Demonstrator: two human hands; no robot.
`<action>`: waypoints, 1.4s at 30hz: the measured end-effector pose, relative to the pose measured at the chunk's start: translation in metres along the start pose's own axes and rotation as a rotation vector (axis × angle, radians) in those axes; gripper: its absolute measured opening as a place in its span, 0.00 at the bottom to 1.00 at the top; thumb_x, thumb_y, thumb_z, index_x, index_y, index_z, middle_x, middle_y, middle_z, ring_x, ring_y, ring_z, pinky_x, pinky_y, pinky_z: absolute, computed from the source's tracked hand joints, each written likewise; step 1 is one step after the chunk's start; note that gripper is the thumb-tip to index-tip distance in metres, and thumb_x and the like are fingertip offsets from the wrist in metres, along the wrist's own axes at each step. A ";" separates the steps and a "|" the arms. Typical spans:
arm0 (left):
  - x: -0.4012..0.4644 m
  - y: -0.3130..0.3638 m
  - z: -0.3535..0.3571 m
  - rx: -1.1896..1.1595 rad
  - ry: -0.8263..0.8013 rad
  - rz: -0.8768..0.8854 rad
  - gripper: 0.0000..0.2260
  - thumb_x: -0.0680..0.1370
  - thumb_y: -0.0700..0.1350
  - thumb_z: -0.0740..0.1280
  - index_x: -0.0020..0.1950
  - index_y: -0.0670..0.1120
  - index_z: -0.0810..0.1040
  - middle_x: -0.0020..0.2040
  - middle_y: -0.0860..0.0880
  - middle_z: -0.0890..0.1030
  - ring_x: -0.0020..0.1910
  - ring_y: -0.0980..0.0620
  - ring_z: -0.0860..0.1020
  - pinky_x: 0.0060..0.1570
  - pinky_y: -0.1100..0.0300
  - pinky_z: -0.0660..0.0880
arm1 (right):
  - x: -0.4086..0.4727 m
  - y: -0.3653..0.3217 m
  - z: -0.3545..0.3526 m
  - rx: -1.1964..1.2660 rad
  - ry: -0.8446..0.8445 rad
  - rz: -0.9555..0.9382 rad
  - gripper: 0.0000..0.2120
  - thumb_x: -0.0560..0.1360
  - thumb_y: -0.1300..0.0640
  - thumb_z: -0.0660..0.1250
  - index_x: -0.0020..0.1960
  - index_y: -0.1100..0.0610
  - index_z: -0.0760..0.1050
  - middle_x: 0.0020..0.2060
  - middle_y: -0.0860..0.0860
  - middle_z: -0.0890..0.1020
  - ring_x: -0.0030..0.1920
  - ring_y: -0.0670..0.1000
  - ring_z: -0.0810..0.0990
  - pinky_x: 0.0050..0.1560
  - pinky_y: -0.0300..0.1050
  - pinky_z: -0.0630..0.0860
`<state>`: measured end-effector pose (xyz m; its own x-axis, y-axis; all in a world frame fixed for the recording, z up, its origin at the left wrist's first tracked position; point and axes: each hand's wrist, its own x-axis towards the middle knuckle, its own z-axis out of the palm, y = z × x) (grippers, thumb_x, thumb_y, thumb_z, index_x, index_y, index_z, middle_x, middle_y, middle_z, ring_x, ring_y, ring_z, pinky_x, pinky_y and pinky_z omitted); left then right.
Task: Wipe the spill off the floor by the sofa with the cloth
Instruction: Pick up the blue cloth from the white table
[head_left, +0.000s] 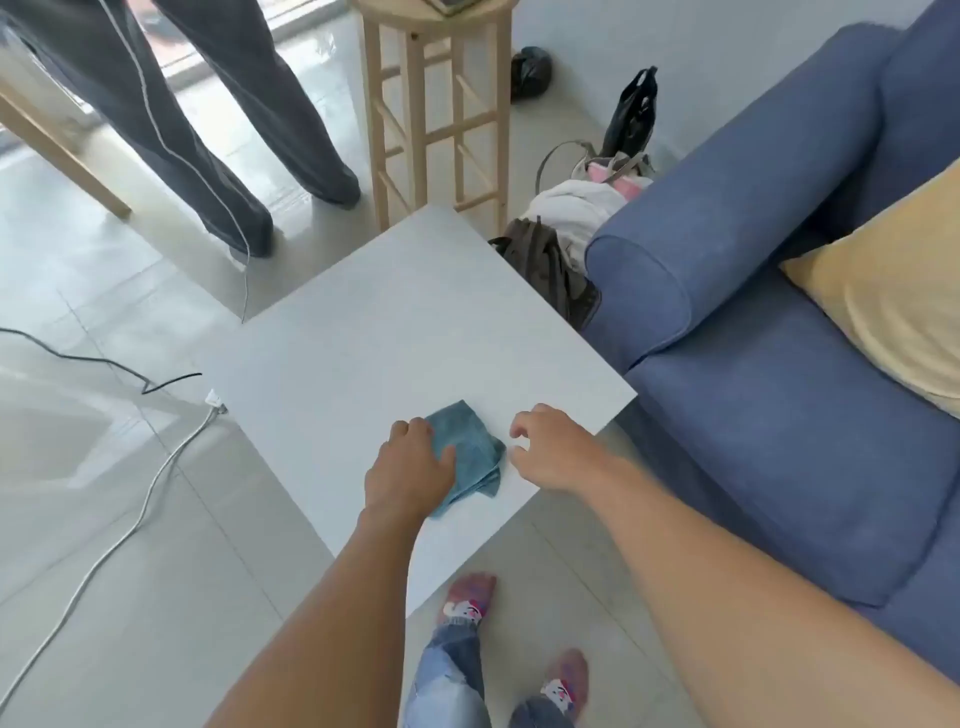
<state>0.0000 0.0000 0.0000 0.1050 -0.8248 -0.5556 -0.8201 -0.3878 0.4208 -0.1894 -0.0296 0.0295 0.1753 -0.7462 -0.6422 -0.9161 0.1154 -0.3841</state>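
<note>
The left hand (410, 462) is reached forward with the arm stretched out, and its grip is closed on the cloth (470, 457), the fingers curled over the cloth's left part and the thumb laid on top. The right hand (553, 449) is held just beside the cloth, apart from it, its grip loosely curled and nothing held in it. The blue cloth is seen crumpled on the white tabletop (395, 322), near the tabletop's front edge. The blue sofa (779, 395) is placed right of the tabletop, with a yellow cushion (893, 296) on it. Bags (566, 228) stuffed with clothing are seen on the floor (156, 519) beyond the tabletop, beside a wooden stool (436, 109)
</note>
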 end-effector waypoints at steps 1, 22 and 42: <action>0.013 -0.009 0.010 -0.006 0.013 -0.008 0.19 0.81 0.53 0.61 0.69 0.46 0.69 0.66 0.48 0.70 0.58 0.45 0.75 0.51 0.49 0.75 | 0.018 0.004 0.010 0.007 -0.011 0.002 0.16 0.79 0.54 0.60 0.66 0.54 0.73 0.64 0.50 0.73 0.62 0.53 0.75 0.60 0.51 0.75; 0.117 -0.093 0.084 -0.110 0.147 0.055 0.05 0.80 0.48 0.63 0.55 0.49 0.73 0.51 0.52 0.76 0.53 0.46 0.74 0.47 0.48 0.75 | 0.150 0.015 0.128 0.146 0.184 -0.041 0.07 0.80 0.57 0.62 0.58 0.55 0.74 0.53 0.51 0.69 0.50 0.56 0.75 0.49 0.52 0.77; 0.068 0.073 0.166 -0.454 -0.416 0.207 0.19 0.77 0.37 0.68 0.63 0.56 0.72 0.54 0.44 0.79 0.49 0.46 0.83 0.43 0.52 0.81 | 0.023 0.199 0.130 0.919 0.535 0.337 0.03 0.80 0.58 0.64 0.51 0.51 0.75 0.44 0.51 0.84 0.45 0.55 0.82 0.43 0.51 0.79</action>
<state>-0.1463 -0.0164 -0.1257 -0.3311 -0.7081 -0.6236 -0.4708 -0.4488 0.7595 -0.3209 0.0612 -0.1481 -0.4122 -0.7462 -0.5227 -0.2331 0.6410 -0.7312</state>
